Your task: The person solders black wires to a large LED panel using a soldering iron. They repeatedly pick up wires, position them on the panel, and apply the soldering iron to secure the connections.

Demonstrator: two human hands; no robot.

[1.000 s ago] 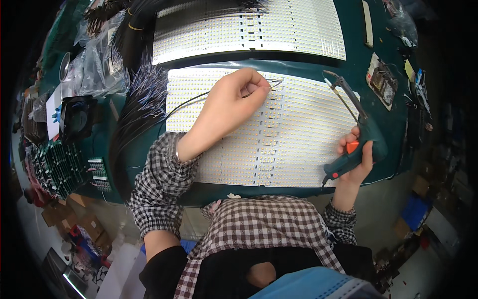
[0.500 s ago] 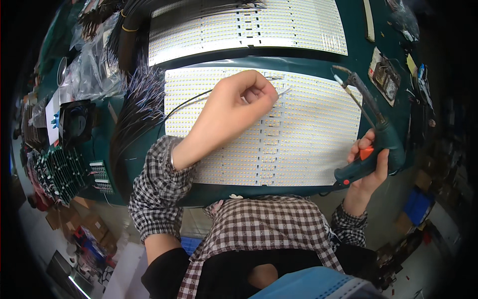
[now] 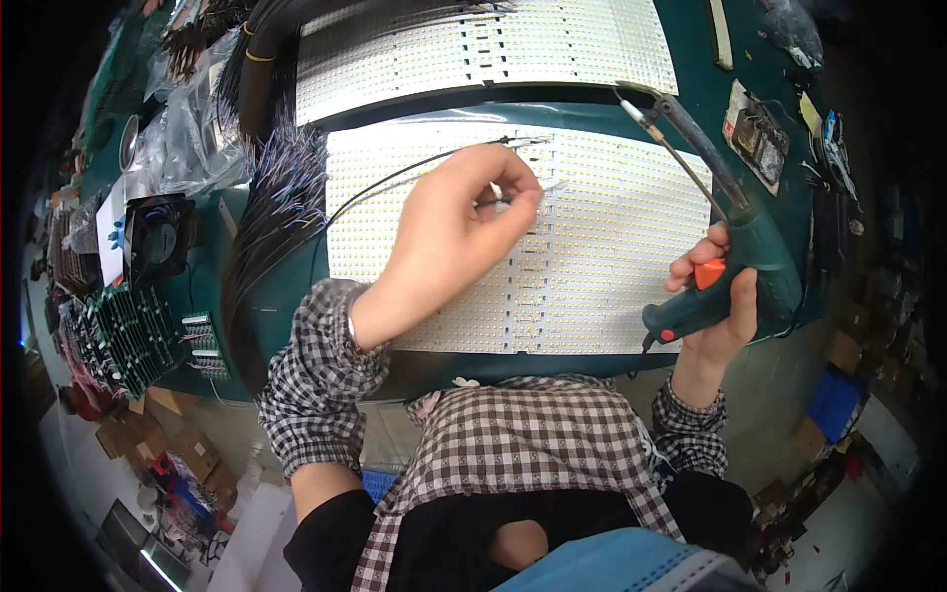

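My left hand point(image 3: 464, 222) is closed in a pinch above the white LED panel point(image 3: 612, 266). Its fingertips hold a thin wire point(image 3: 555, 187) with a pale end, which points right over the panel's middle column of pads; most of it is hidden in the fingers. Behind this hand a black cable point(image 3: 395, 176) runs across the panel to the top of that column. My right hand point(image 3: 728, 321) grips a dark green soldering gun point(image 3: 760, 261) with an orange trigger at the panel's right edge. The gun's metal tip points up and left, above the panel's upper right part.
A second LED panel point(image 3: 582, 49) lies beyond the first. At left are a thick bundle of dark wires point(image 3: 276, 207), plastic bags point(image 3: 197, 148), a black fan point(image 3: 158, 237) and green circuit boards point(image 3: 133, 335). A stained solder tray point(image 3: 758, 136) sits at the right.
The soldering gun has moved up and left with my right hand. My left hand has shifted slightly left and down, and the black cable's end now shows at the column's top.
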